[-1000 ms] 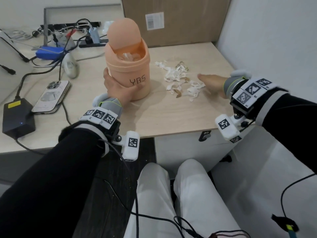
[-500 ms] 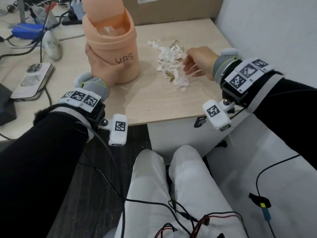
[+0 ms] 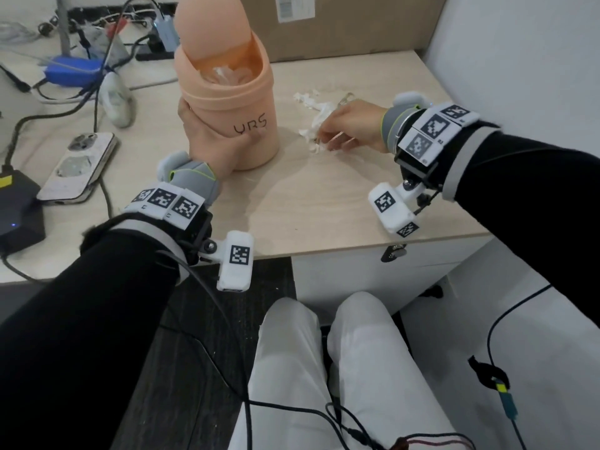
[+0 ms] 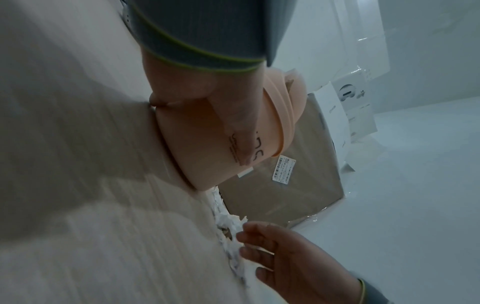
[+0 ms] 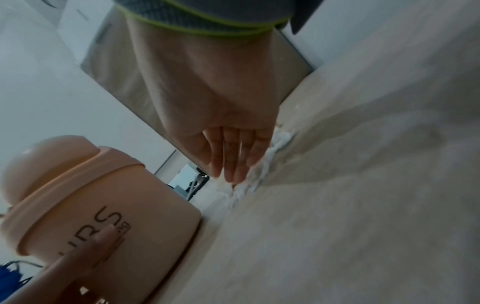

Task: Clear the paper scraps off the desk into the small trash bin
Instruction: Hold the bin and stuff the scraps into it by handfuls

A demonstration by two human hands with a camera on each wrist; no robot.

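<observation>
Our left hand grips the bin; our right hand, fingers straight, touches the scraps just right of the bin.

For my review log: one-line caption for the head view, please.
Left hand grips the peach trash bin on the desk while the right hand gathers paper scraps beside it.

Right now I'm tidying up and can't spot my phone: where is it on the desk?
In the head view the phone lies face down on the desk's left side, left of the trash bin, beside a black power adapter.
</observation>
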